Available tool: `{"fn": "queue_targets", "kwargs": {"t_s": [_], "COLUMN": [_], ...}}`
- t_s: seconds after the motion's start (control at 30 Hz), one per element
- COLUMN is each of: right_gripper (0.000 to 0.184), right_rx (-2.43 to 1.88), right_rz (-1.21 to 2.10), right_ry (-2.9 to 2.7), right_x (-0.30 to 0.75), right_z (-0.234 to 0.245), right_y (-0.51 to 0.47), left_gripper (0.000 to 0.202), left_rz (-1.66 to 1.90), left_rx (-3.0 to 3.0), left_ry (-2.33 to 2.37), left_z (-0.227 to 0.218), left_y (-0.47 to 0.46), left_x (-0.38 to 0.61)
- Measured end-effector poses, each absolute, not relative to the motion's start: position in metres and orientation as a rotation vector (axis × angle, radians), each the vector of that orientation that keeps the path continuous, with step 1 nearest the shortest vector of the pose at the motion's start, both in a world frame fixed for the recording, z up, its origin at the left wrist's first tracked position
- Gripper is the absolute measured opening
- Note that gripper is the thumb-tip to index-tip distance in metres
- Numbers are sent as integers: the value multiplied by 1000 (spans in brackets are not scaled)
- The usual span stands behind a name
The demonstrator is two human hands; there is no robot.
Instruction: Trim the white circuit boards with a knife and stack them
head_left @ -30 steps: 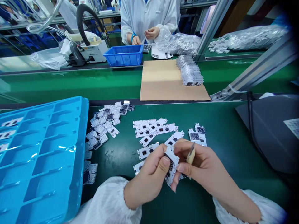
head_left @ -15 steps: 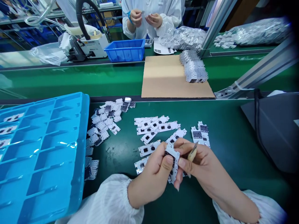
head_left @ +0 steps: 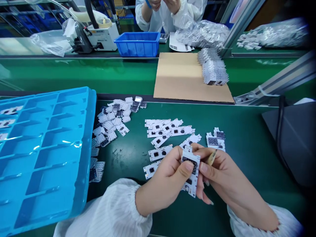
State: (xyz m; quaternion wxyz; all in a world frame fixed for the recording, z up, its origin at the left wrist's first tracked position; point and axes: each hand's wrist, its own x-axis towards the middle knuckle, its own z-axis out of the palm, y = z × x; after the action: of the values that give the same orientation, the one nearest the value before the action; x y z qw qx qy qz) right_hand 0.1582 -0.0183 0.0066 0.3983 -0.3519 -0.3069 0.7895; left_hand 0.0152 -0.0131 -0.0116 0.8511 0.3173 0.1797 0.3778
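Note:
My left hand (head_left: 170, 179) is closed round a white circuit board (head_left: 193, 189), its thumb pressed on a small board with a black face that lies against it. My right hand (head_left: 216, 168) grips a small pointed tool with a yellowish body (head_left: 211, 158); its exact kind is unclear. The thumb and fingers of that hand also touch the right edge of the held board. Beyond my hands, several long white circuit boards (head_left: 182, 130) with black squares and circles lie overlapping on the green bench. To their right are a few white boards with black-faced pieces (head_left: 213, 141).
A blue compartment tray (head_left: 82, 184) covers the left side, with small white boards (head_left: 108, 125) heaped beside it. Cardboard (head_left: 177, 82) bears a row of stacked boards (head_left: 214, 70). Across the bench stand a blue bin (head_left: 138, 46) and a co-worker (head_left: 165, 16). A dark grey object (head_left: 296, 138) lies right.
The view has shifted slightly. My hands and the held board have moved a little right, and the board's face is turned more toward me. Both hands keep their hold.

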Motion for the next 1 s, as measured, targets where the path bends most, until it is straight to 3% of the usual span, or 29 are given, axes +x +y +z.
{"fn": "queue_targets", "kwargs": {"t_s": [0.2,0.33,0.5,0.6,0.77,0.9,1.0], "right_gripper": [10,20,14,19,28,26,28], "right_rx": [-948,-976,-1063,-1026,-1192,-1278,-1329], "right_rz": [1944,1968,1639,1618,1579,1583,1464], "right_ry": [-867,-892,-968,-1016,-1102,-1153,-1150], "right_x": [162,161,162,164,159,155,168], "right_z": [4,3,7,8,6,6,11], "right_y": [-18,-16,-12,-12,-11,-9,-6], "left_gripper": [33,33,26,32,24,29,39], "left_rz": [756,708,651,507,267,119,307], "left_rx": [800,761,347,101,-88,-45,286], "left_ry": [505,442,246,155,69,130,414], "left_z": [-4,-5,-9,-9,-7,-7,-4], "left_y": [-13,-12,-7,-4,0,-1,-2], "left_x": [11,11,13,9,1,3,8]}}
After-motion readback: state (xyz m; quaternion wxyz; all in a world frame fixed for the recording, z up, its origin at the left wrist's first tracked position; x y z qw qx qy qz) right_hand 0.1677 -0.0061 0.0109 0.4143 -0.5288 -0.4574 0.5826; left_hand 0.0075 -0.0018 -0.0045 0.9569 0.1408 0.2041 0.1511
